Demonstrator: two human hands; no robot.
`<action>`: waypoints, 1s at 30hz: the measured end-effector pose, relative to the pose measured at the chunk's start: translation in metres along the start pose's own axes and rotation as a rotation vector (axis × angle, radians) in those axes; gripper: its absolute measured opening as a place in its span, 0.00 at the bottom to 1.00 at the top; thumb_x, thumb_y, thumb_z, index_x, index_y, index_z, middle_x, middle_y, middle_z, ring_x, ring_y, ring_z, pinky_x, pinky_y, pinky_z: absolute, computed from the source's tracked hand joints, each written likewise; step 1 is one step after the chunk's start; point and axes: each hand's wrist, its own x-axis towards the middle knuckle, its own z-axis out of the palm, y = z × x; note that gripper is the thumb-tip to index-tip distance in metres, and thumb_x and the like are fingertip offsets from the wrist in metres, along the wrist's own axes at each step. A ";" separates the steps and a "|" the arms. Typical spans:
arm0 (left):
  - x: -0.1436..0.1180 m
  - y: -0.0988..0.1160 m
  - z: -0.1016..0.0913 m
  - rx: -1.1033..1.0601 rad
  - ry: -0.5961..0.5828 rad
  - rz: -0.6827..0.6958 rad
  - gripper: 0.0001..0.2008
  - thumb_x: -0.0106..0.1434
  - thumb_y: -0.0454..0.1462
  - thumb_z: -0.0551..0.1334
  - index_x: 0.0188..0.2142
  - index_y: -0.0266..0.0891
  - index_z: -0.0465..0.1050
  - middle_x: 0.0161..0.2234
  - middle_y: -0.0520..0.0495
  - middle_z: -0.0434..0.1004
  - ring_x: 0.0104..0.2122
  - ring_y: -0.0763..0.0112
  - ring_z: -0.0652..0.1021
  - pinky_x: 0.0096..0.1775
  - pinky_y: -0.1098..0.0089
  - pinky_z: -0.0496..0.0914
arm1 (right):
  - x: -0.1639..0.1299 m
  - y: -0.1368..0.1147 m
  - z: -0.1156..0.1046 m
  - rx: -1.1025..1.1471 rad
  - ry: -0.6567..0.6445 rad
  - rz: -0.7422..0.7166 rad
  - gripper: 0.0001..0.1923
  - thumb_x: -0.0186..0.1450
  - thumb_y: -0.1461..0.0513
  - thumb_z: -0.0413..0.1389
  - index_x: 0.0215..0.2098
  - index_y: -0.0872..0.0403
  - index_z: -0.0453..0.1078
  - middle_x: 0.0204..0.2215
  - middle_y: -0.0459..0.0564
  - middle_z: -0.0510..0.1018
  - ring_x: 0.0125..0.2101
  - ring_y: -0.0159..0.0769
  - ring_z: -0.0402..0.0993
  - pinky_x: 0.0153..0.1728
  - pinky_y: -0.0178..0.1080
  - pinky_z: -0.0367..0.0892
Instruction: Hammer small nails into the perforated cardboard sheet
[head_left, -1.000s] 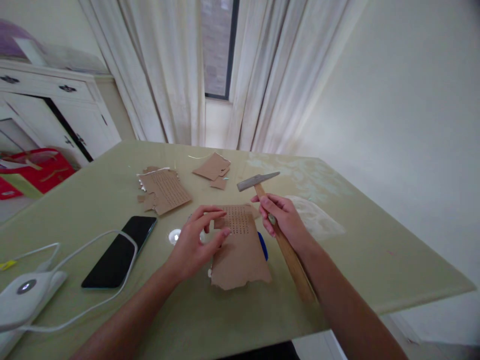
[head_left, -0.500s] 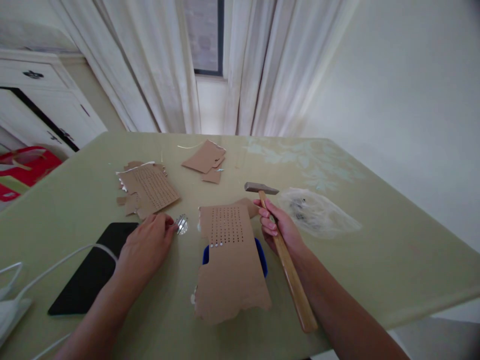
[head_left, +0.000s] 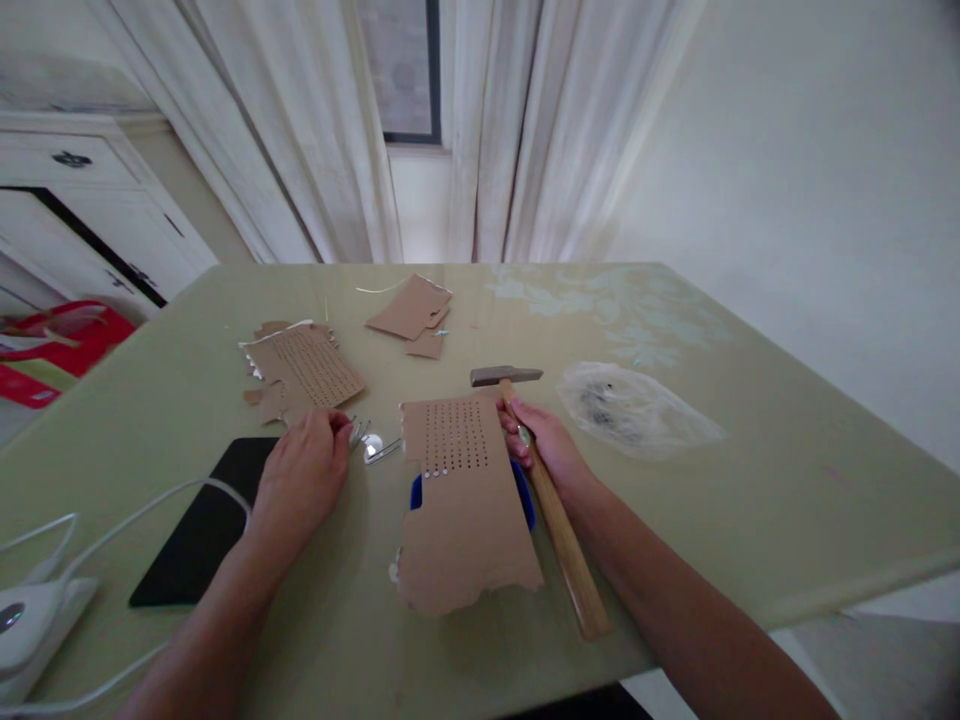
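My right hand (head_left: 544,445) is wrapped round the wooden handle of a hammer (head_left: 559,530), its steel head at the far end. The fingers are close to the right edge of a cardboard piece (head_left: 469,540) with rows of small holes. Several nails with round heads (head_left: 436,473) stand in its lowest row. Below the cardboard, parts of a blue container (head_left: 523,495) show at both sides. Left of it, my left hand (head_left: 311,465) has its fingers pinched on several thin metal nails (head_left: 358,432). Loose nails (head_left: 384,452) lie between that hand and the cardboard.
Another perforated cardboard piece (head_left: 307,370) lies beyond my left hand, with cardboard scraps (head_left: 412,308) farther back. A clear plastic bag (head_left: 637,410) with dark items is on the right. At left are a black flat object (head_left: 206,530), a white cable (head_left: 161,510) and a power strip (head_left: 45,625).
The hammer and my right hand have shifted left, nearer the cardboard. Some nails now lie apart from the bunch at my left fingers. The view has moved slightly.
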 end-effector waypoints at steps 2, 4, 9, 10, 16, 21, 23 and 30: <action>0.001 0.005 -0.005 -0.139 0.085 0.016 0.16 0.73 0.44 0.53 0.49 0.39 0.74 0.45 0.36 0.83 0.47 0.50 0.82 0.51 0.53 0.75 | -0.001 0.002 0.001 -0.041 -0.010 0.003 0.25 0.58 0.45 0.74 0.35 0.54 0.73 0.19 0.37 0.69 0.13 0.23 0.57 0.11 0.28 0.51; 0.000 0.013 -0.009 -0.337 0.119 0.053 0.17 0.72 0.48 0.57 0.49 0.40 0.77 0.41 0.40 0.83 0.40 0.56 0.82 0.44 0.58 0.76 | -0.001 0.004 0.001 -0.080 -0.021 0.005 0.25 0.58 0.44 0.73 0.31 0.53 0.71 0.16 0.38 0.68 0.13 0.24 0.56 0.11 0.29 0.49; -0.017 0.037 -0.016 -0.914 0.138 0.152 0.12 0.65 0.47 0.72 0.40 0.42 0.81 0.35 0.48 0.86 0.33 0.65 0.83 0.37 0.66 0.79 | -0.001 0.008 0.003 -0.139 -0.043 -0.006 0.27 0.59 0.42 0.71 0.25 0.52 0.67 0.14 0.38 0.66 0.13 0.25 0.55 0.12 0.31 0.48; -0.022 0.042 -0.016 -0.978 0.135 0.175 0.10 0.65 0.46 0.73 0.38 0.42 0.82 0.35 0.48 0.87 0.34 0.65 0.84 0.38 0.66 0.80 | -0.001 0.009 0.004 -0.142 -0.047 -0.011 0.27 0.59 0.41 0.71 0.26 0.52 0.67 0.14 0.38 0.66 0.13 0.25 0.55 0.12 0.31 0.49; -0.037 0.058 -0.017 -0.940 0.007 0.328 0.05 0.68 0.41 0.72 0.37 0.44 0.87 0.34 0.49 0.88 0.31 0.68 0.83 0.33 0.70 0.77 | 0.000 0.016 0.009 -0.160 -0.072 -0.016 0.30 0.58 0.38 0.70 0.24 0.51 0.67 0.14 0.39 0.66 0.13 0.25 0.56 0.12 0.31 0.51; -0.035 0.061 -0.019 -0.905 -0.005 0.365 0.05 0.67 0.39 0.71 0.36 0.45 0.88 0.31 0.50 0.87 0.28 0.69 0.80 0.30 0.71 0.73 | 0.000 0.019 0.012 -0.166 -0.061 -0.024 0.30 0.57 0.38 0.71 0.24 0.52 0.67 0.14 0.39 0.67 0.13 0.24 0.56 0.12 0.31 0.50; -0.034 0.061 -0.019 -0.888 -0.003 0.377 0.05 0.68 0.39 0.71 0.36 0.45 0.88 0.31 0.49 0.87 0.29 0.69 0.80 0.31 0.71 0.73 | -0.001 0.019 0.013 -0.163 -0.054 -0.029 0.30 0.57 0.38 0.71 0.24 0.52 0.67 0.14 0.39 0.67 0.13 0.24 0.56 0.12 0.31 0.50; -0.035 0.059 -0.019 -0.861 -0.014 0.448 0.05 0.69 0.38 0.70 0.37 0.43 0.87 0.33 0.49 0.88 0.31 0.69 0.80 0.32 0.71 0.73 | 0.000 0.018 0.013 -0.179 -0.055 -0.014 0.33 0.54 0.35 0.71 0.23 0.51 0.67 0.12 0.38 0.66 0.12 0.25 0.55 0.11 0.31 0.50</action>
